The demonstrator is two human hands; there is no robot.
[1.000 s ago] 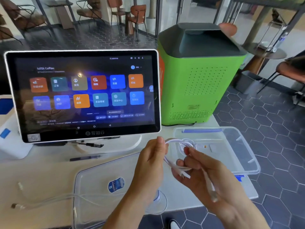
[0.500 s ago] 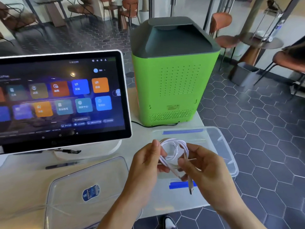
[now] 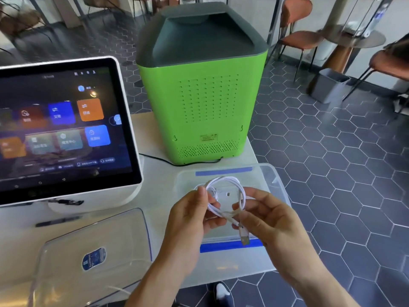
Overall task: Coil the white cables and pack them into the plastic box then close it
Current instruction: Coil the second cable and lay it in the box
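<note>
A white cable is wound into a small loop, held up between both hands over the clear plastic box. My left hand pinches the loop's left side. My right hand grips the right side and the loose end, whose USB plug hangs down. The box stands open on the table's right end, with blue strips on its far and near rims. Its clear lid, with a blue sticker, lies flat to the left. Another white cable shows faintly under the lid's near edge.
A tall green machine stands behind the box, its black cord running along the table. A white-framed touchscreen is at the left, with a dark pen in front. The table's right edge drops to a tiled floor.
The view has swung right, so the screen slid left. The cable's trailing end has been wound in, and the loop is now rounder and tighter between my hands above the box.
</note>
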